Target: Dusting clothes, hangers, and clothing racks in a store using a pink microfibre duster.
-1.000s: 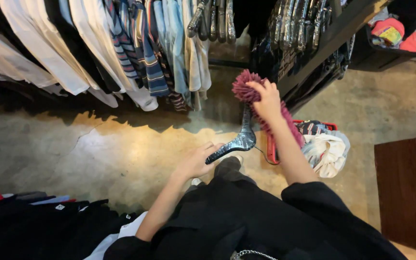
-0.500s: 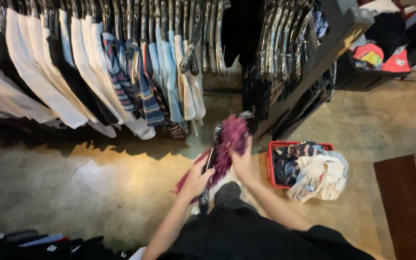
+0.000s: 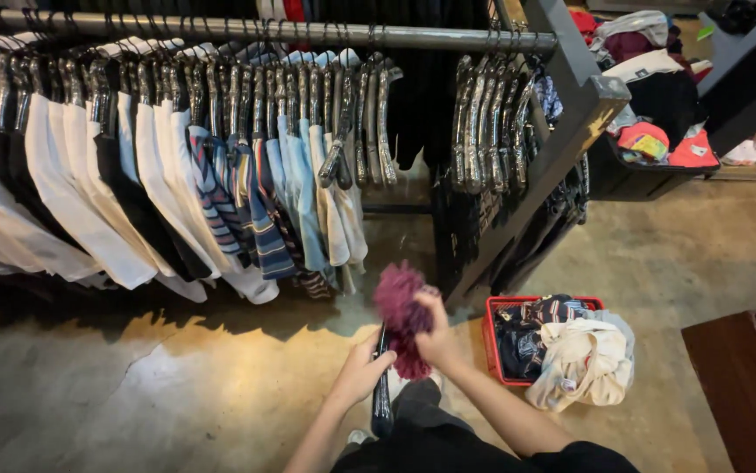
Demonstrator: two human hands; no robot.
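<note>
Left hand [image 3: 362, 372] is closed around a dark hanger [image 3: 382, 394], held upright in front of the body. Right hand [image 3: 435, 337] is clenched on a maroon fuzzy garment [image 3: 400, 311], bunched at the hanger's top. Both are held above the concrete floor [image 3: 133, 385], just below a metal rail [image 3: 247, 33] of hung shirts [image 3: 159, 193]. Red basket [image 3: 505, 311] heaped with clothes stands on the floor just to the right.

Clothing shop: packed garment rail [image 3: 247, 35], hangers [image 3: 483, 123], clothes basket [image 3: 496, 337].
</note>
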